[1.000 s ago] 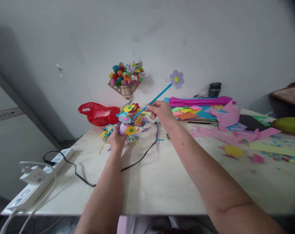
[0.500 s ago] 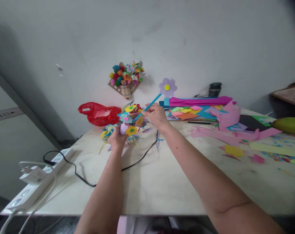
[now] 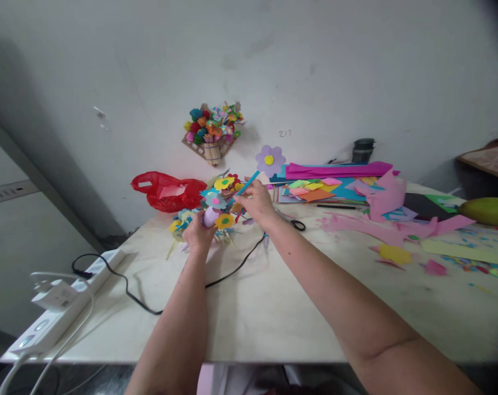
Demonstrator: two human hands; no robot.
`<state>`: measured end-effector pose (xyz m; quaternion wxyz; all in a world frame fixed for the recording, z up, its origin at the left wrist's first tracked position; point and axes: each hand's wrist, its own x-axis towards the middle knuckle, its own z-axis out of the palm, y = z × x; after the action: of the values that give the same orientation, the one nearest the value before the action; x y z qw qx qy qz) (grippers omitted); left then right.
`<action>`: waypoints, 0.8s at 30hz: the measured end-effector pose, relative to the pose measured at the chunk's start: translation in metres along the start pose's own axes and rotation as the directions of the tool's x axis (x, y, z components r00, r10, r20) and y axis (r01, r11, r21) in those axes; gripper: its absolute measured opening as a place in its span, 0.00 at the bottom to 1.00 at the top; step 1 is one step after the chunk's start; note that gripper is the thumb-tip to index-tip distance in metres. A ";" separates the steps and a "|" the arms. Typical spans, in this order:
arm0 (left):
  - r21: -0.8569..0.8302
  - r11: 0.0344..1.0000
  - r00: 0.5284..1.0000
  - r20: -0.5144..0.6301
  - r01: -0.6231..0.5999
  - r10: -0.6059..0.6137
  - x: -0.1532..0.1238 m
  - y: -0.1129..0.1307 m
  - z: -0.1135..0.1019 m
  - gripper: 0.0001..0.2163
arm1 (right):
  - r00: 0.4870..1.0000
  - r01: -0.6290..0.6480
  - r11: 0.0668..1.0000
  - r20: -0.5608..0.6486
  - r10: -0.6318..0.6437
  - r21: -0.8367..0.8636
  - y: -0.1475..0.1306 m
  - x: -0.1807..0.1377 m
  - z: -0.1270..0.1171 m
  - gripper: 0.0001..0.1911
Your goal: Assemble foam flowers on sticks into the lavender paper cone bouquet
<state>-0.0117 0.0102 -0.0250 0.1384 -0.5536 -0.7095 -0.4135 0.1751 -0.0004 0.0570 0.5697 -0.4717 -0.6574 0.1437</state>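
My left hand [image 3: 198,233] is closed around a lilac cup-like holder [image 3: 210,217], which is partly covered by my fingers. A bunch of paper flowers [image 3: 215,199] in yellow, blue and other colours crowds around it. My right hand [image 3: 259,205] pinches the blue stem [image 3: 249,182] of a lilac paper flower [image 3: 270,159] with a yellow centre. This stem slants down to the left into the bunch, and its lower end is hidden among the blooms.
A red plastic bag [image 3: 167,192] lies behind the bunch. Scissors [image 3: 298,225] sit beside my right wrist. Coloured paper sheets [image 3: 341,171] and pink scraps [image 3: 368,226] spread rightward. A black cable [image 3: 236,269] crosses the table to a power strip [image 3: 68,307].
My right hand has moved slightly down and left, bringing the lilac flower lower and its stem deeper into the bunch. Scissor handles now show beside my right wrist. My left hand has stayed put.
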 end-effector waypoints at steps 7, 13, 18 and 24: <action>-0.007 1.000 1.000 0.016 -0.013 0.013 0.000 -0.002 0.002 0.24 | 0.999 -0.041 0.993 0.020 0.044 -0.107 -0.006 -0.003 -0.005 0.05; -0.008 1.000 1.000 0.024 -0.005 0.005 -0.001 0.000 0.001 0.25 | 0.999 -0.007 0.981 0.052 0.017 -0.194 -0.012 -0.004 -0.010 0.14; -0.008 1.000 1.000 0.029 0.005 -0.005 0.000 0.000 0.001 0.25 | 0.996 0.050 0.942 0.091 -0.020 -0.333 -0.015 -0.005 -0.014 0.21; -0.014 1.000 1.000 0.016 -0.014 0.014 0.000 -0.001 0.003 0.24 | 0.996 0.083 0.919 0.046 -0.071 -0.386 -0.012 -0.002 -0.017 0.19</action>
<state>-0.0122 0.0125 -0.0278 0.1318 -0.5628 -0.7037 -0.4133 0.1846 -0.0143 0.0693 0.4603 -0.5466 -0.6995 -0.0046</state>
